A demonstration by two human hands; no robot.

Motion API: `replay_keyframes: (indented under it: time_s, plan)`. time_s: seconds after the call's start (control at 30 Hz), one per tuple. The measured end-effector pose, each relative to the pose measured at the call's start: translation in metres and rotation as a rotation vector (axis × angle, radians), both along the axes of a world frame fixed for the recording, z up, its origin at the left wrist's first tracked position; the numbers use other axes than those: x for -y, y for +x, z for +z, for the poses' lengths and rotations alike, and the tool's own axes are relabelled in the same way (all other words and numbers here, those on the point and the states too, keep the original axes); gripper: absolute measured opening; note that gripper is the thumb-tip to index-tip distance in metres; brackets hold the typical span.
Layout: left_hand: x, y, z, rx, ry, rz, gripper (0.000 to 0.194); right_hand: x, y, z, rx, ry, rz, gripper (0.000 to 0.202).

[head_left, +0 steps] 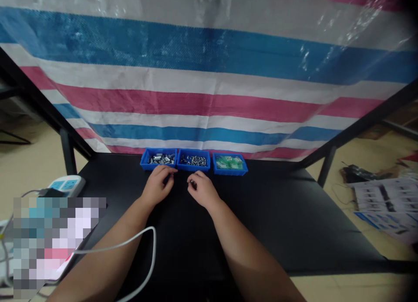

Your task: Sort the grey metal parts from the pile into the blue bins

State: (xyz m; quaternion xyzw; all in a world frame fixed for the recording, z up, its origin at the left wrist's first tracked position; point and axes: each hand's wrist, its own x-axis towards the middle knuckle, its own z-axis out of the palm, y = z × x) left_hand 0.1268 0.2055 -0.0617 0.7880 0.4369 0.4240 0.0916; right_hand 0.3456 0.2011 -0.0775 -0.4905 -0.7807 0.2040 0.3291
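Observation:
My left hand (158, 185) is just in front of the left blue bin (142, 164), fingers bent forward and thumb apart, with nothing visible between them. That bin holds several silvery metal cylinders (158, 157). To its right, the middle blue bin (193, 167) contains many smaller shiny metal pieces (196, 161). My right hand (205, 192) rests low before the middle bin, fingers curled around a small dark metal piece (193, 184), mostly hidden. The right blue bin (230, 171) has flat green-and-white packets (229, 162) in it; neither hand touches it.
A black table (261, 215) lies under the bins, backed by a striped plastic sheet (209, 106). At left are a white power strip (73, 185) and a blurred-out device (62, 241). A white cable (153, 245) loops over my left forearm.

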Motion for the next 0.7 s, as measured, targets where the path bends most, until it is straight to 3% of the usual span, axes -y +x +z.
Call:
replay_keyframes:
  time_s: [0.2,0.37,0.5,0.7]
  plan:
    - [0.009,0.019,0.003,-0.051,-0.192,-0.261,0.035,-0.005,0.001,-0.004,-0.143,0.006,0.065,0.008]
    - [0.008,0.021,-0.002,-0.014,-0.335,-0.316,0.034,-0.005,-0.001,-0.006,-0.213,-0.04,0.127,0.006]
    - [0.005,0.017,-0.006,0.041,-0.311,-0.215,0.018,-0.005,-0.002,-0.007,-0.289,-0.121,0.125,0.013]
    - [-0.005,0.005,-0.013,0.274,-0.223,0.149,0.016,-0.006,-0.004,-0.009,-0.256,-0.182,0.118,0.012]
